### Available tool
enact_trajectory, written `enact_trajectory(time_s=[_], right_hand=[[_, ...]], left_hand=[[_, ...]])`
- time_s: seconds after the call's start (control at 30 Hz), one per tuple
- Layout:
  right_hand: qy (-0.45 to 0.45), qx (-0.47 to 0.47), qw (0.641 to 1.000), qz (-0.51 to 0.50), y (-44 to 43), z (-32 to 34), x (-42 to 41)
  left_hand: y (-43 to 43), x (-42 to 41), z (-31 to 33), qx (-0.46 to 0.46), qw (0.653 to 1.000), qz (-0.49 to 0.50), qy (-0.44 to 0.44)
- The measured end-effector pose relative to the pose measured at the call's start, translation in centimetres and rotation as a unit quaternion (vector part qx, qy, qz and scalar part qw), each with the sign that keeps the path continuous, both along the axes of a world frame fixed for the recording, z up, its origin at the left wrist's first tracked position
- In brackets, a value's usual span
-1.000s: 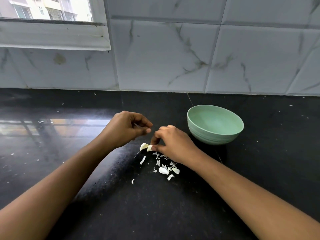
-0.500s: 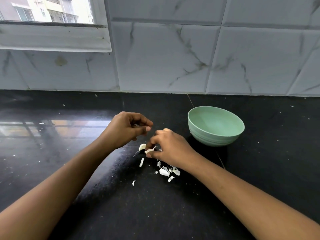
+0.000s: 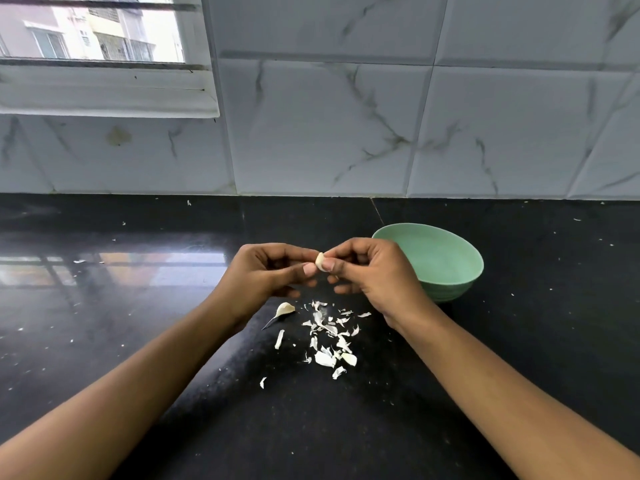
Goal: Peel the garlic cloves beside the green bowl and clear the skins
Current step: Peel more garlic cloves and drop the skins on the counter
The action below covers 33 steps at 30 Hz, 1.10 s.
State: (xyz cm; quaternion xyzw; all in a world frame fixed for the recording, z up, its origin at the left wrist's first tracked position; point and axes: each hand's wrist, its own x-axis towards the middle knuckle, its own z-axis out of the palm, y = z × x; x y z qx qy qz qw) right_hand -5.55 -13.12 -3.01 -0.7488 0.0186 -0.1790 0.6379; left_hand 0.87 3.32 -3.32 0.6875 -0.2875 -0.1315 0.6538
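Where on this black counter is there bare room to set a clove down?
Glossy black stone counter is mostly bare left of the left hand and right of the pale green round bowl. Crowded: white papery garlic skins beneath the right hand.

One clove is pinched between the two hands, left hand and right hand. A second clove lies on the bench, making two. There is one bowl. The skins number some two dozen scraps, too small to count exactly.
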Motion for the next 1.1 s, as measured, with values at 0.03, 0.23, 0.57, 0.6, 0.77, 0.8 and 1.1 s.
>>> enact_trajectory(time_s=[0.03, 0.23, 0.57, 0.6, 0.77, 0.8, 1.1], right_hand=[[0.002, -0.003, 1.000, 0.001, 0.0, 0.0, 0.0], [0.006, -0.119, 0.993, -0.021, -0.2, 0.3, -0.4], [-0.031, -0.267, 0.961, -0.059, -0.2, 1.2, -0.9], [-0.030, -0.270, 0.961, -0.059, -0.2, 1.2, -1.0], [-0.044, -0.334, 0.937, -0.091, -0.1, 0.9, -1.0], [-0.046, -0.354, 0.929, -0.099, -0.1, 1.0, -1.0], [0.013, -0.215, 0.976, -0.041, -0.3, 0.7, -0.6]], left_hand=[[-0.2, -0.1, -0.2, -0.011, 1.000, 0.011, 0.001], [-0.8, -0.5, -0.7, -0.038, 0.998, 0.044, -0.021], [-0.9, -1.3, -0.5, -0.016, 0.994, 0.066, -0.084], [-1.0, -1.3, -0.5, -0.014, 0.994, 0.067, -0.088], [-1.3, -1.6, -0.7, -0.008, 0.992, 0.069, -0.110], [-1.2, -1.6, -0.7, -0.005, 0.990, 0.070, -0.118], [-1.2, -1.5, -0.6, -0.031, 0.996, 0.049, -0.065]])
